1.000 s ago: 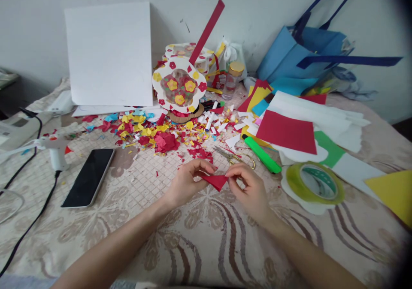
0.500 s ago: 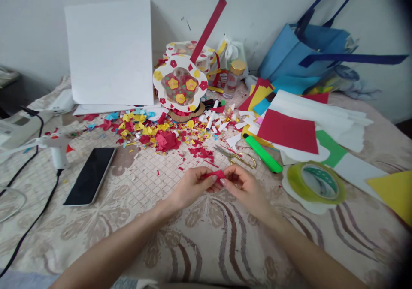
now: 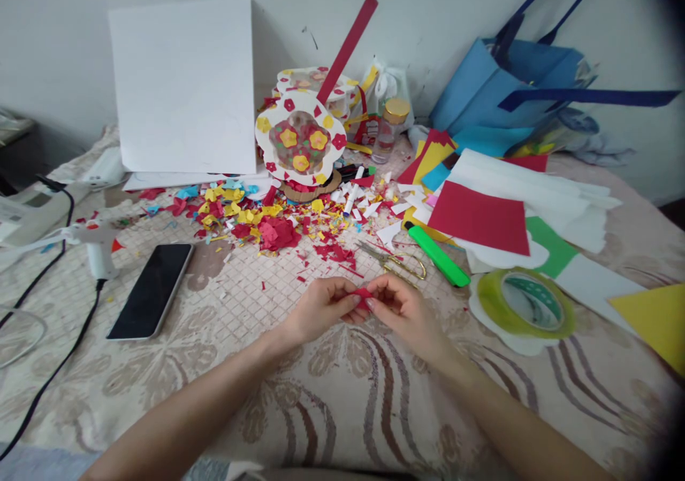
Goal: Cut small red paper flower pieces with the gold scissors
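Note:
My left hand (image 3: 320, 308) and my right hand (image 3: 402, 310) meet over the patterned cloth, both pinching a small folded piece of red paper (image 3: 362, 295) between their fingertips. Most of the paper is hidden by my fingers. Small scissors (image 3: 393, 260) lie just beyond my right hand. A heap of red, yellow and blue paper scraps (image 3: 257, 217) spreads behind my hands. A white flower-shaped craft piece (image 3: 300, 140) with red and yellow paper flowers stands behind the scraps.
A black phone (image 3: 150, 290) and a white glue gun (image 3: 96, 245) with a black cable lie on the left. On the right are a green highlighter (image 3: 437, 255), a green tape roll (image 3: 524, 304), red (image 3: 479, 218), white and yellow paper sheets, and a blue bag (image 3: 508, 88). A white board (image 3: 182, 85) leans on the wall.
The red paper was a wider triangle held between my hands one second ago. Now it is folded much smaller, and my fingertips have closed in together around it.

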{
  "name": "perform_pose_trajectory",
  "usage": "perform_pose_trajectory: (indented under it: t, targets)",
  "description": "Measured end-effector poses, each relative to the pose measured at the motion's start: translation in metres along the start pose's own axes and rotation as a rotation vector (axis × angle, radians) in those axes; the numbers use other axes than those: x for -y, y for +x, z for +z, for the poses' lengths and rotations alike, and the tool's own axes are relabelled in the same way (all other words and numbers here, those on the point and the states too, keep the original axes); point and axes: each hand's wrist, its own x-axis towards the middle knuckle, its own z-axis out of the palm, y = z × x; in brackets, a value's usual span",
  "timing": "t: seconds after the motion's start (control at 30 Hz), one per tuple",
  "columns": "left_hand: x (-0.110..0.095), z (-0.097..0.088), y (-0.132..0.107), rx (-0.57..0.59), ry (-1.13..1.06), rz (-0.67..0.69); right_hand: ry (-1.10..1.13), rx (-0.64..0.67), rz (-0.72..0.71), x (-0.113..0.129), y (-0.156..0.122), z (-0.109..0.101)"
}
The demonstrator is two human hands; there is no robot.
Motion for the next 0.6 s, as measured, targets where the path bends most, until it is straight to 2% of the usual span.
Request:
perform_pose_trajectory:
  t: [0.2,0.37,0.47,0.6]
  targets:
    - [-0.0064,-0.0043,-0.0004,0.072,-0.210,-0.096,-0.229,-0.104,-0.296,0.0021,0.0004,-0.0041]
    - [-0.0036,-0.0037,0.0002,0.008,-0.196,-0.117,-0.389,-0.108,-0.439,0.0036,-0.0011,-0.0017]
    - [-0.0043,-0.0032,0.0001,-0.024,-0.182,-0.114,-0.366,-0.086,-0.425,0.0049,-0.0008,-0.0015]
    - [-0.0048,-0.0028,-0.0007,-0.025,-0.127,-0.090,-0.228,-0.039,-0.242,0.0062,0.0007,-0.0031]
